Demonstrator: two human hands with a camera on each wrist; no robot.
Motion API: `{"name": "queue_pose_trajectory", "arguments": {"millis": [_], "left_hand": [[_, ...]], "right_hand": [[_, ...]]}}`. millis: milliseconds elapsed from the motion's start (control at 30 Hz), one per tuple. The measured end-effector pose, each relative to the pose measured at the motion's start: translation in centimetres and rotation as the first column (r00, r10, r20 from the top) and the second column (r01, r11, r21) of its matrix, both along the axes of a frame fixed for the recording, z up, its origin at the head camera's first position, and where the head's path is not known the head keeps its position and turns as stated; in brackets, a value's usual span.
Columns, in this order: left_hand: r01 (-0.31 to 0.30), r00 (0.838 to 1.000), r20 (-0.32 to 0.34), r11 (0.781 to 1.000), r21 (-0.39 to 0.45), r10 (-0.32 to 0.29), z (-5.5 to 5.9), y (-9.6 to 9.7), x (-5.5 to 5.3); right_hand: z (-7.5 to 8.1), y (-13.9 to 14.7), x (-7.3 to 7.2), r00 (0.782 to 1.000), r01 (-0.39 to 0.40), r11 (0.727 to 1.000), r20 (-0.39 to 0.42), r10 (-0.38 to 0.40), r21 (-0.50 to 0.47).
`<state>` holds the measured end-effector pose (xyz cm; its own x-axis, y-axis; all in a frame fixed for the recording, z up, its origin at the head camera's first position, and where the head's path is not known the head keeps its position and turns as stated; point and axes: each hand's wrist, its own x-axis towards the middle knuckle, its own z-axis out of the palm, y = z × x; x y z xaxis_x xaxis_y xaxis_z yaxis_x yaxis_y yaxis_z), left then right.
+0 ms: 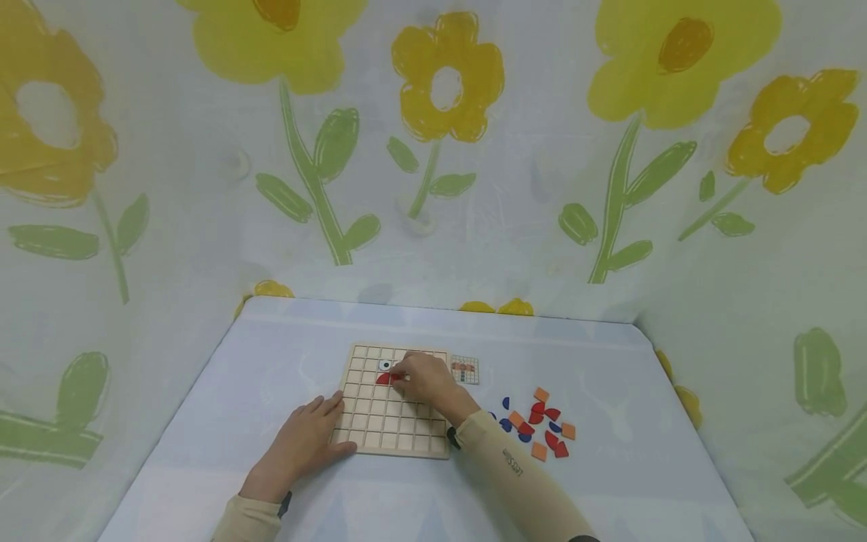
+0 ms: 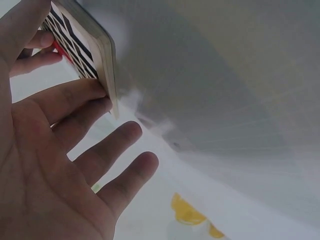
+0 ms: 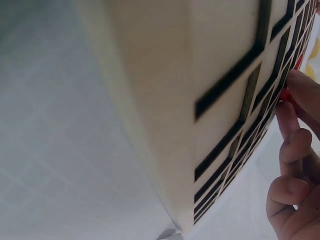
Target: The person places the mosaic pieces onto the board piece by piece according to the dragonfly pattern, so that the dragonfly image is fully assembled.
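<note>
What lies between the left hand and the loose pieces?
The head view shows the wooden grid board, then the right sleeve, between the left hand and the loose pieces.

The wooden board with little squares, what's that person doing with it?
A person's right hand pinches a small red piece at the wooden board, while the left hand touches its left edge. An eye tile and another red piece already lie on the board; most squares in sight are bare. A picture card lies by the board's right edge, with loose red, blue and orange pieces off to the right.
</note>
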<state>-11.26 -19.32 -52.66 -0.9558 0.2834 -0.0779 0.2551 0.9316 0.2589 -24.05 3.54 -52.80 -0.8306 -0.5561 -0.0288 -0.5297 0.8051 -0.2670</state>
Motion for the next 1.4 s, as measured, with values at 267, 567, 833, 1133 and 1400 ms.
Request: {"name": "queue_pose_trajectory", "arguments": {"millis": [267, 567, 833, 1133, 1400], "left_hand": [[0.007, 1.000, -0.002, 1.000, -0.009, -0.007, -0.1, 0.1, -0.1], [-0.001, 1.000, 0.017, 1.000, -0.010, 0.001, 0.2, 0.2, 0.0], [0.001, 1.000, 0.000, 1.000, -0.020, -0.001, 0.2, 0.3, 0.0], [0.000, 1.000, 0.013, 1.000, -0.006, 0.000, -0.2, 0.4, -0.1], [0.002, 1.000, 0.019, 1.000, -0.010, -0.002, 0.0, 0.3, -0.2]], "right_hand": [[0.5, 0.1, 0.5, 0.999, -0.043, 0.999, 0.003, 0.043, 0.027], [0.6, 1.3, 1.6, 1.000, -0.026, 1.000, -0.018, 0.026, -0.017], [2.7, 6.1, 3.1, 0.991, 0.104, 0.986, -0.074, -0.114, -0.132], [1.5, 15.9, 4.2, 0.951, 0.282, 0.947, -0.086, -0.297, -0.155], [0.5, 22.1, 6.2, 0.919, 0.389, 0.914, -0.017, -0.393, -0.114]]}}
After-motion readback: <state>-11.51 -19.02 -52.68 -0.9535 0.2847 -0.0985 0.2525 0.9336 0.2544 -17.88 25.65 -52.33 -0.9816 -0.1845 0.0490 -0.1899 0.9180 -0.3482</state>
